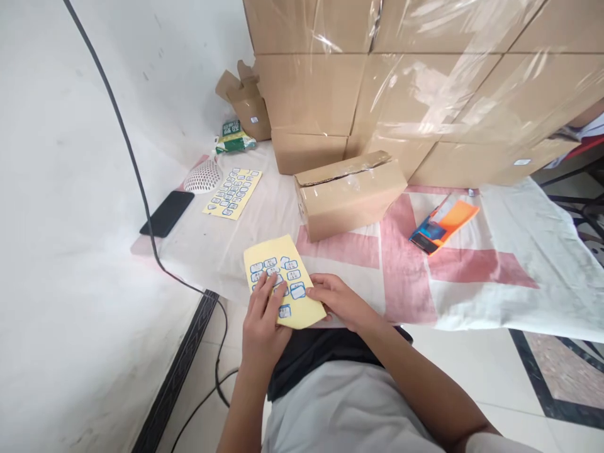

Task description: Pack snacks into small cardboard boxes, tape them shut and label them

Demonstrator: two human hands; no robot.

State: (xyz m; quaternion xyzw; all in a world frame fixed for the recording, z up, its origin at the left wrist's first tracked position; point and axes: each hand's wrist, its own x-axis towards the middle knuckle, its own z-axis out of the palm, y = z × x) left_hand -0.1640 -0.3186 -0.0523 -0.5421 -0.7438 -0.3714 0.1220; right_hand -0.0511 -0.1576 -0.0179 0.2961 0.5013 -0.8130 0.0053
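Note:
A yellow backing sheet (287, 257) with several blue-framed stickers lies at the near edge of the cloth-covered surface (495, 264). My left hand (262, 327) rests on its lower left part, fingers spread over the stickers. My right hand (338, 301) touches the sheet's right edge with its fingertips, pinching at one sticker. A second yellow sticker sheet (233, 192) lies farther back on the left. A small closed cardboard box (349, 194) stands just behind the near sheet.
A wall of wrapped cardboard boxes (425, 82) fills the back. A black phone (167, 212), a white mesh piece (202, 177), a green packet (233, 137) and an open small carton (245, 100) sit at the left. An orange-blue packet (443, 223) lies right. A black cable (141, 182) runs down the wall.

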